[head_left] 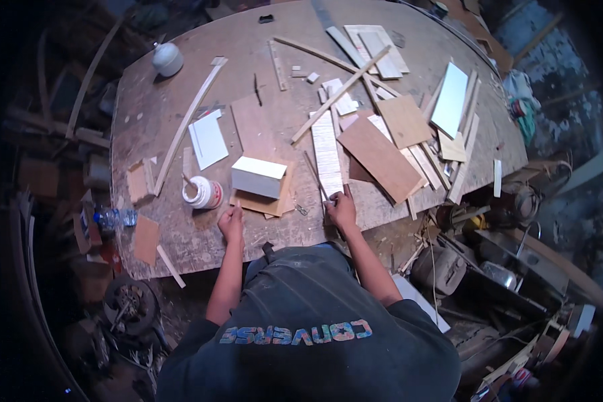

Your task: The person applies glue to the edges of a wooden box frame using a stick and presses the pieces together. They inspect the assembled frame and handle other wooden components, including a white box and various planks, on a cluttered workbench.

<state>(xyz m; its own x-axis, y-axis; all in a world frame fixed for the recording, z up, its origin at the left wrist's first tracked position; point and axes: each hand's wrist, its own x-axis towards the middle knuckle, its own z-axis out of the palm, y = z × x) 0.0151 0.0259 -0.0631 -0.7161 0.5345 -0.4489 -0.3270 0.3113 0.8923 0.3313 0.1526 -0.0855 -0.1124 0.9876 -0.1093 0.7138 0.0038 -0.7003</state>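
Observation:
My left hand (231, 224) is closed at the near side of the table, fingertips pinched; whatever is in them is too small to name. Just beyond it a small white-faced block or box (258, 177) rests on a tan wooden panel (248, 202). My right hand (342, 210) is closed round the near end of a thin dark stick (314, 171), whose kind I cannot make out. The stick lies along the left edge of a pale streaked board (326, 151), and the fingers are at that board's near end. Left of the block stands an open white tub (211, 195) with a stick in it.
Brown panels (380, 158), wooden strips (342, 94) and a pale board (450, 100) are heaped at the right. A white sheet (208, 139), a long strip (189, 127) and a rounded white container (167, 59) lie or stand leftward. A water bottle (117, 218) is by the left edge.

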